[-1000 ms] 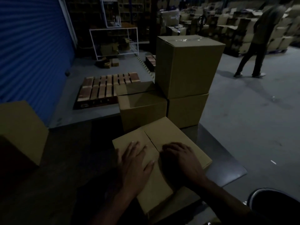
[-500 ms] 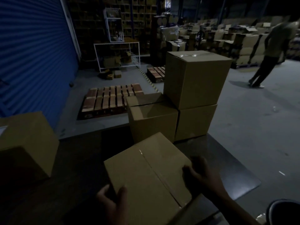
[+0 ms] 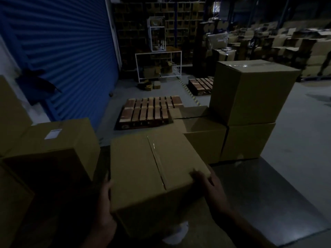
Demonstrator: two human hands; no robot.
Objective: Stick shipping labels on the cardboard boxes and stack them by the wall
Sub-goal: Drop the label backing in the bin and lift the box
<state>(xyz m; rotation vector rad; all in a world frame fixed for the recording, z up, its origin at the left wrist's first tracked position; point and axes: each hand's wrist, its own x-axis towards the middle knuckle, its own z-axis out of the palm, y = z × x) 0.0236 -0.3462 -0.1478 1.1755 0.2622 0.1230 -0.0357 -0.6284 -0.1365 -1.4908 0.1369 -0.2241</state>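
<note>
I hold a taped cardboard box (image 3: pixel 152 165) above the dark table, its top seam running away from me. My left hand (image 3: pixel 105 203) grips its left side and my right hand (image 3: pixel 209 187) grips its right front corner. No label shows on its top. To the left stands a labelled box (image 3: pixel 59 149) with a white shipping label (image 3: pixel 53 133) on top, among other stacked boxes (image 3: pixel 10 111). A white sheet (image 3: pixel 177 233) lies on the table under the held box.
Beyond the metal table (image 3: pixel 268 194) stand an open-flapped box (image 3: pixel 204 136) and two stacked boxes (image 3: pixel 250 92). A blue roller shutter (image 3: pixel 62 51) fills the left wall. Wooden pallets (image 3: pixel 150 111) lie on the floor, with a white rack (image 3: pixel 157 67) and many boxes behind.
My hands went from pressing the box's top to gripping its sides and lifting it. The box has swung to the left, toward the labelled box. My view has turned left and up.
</note>
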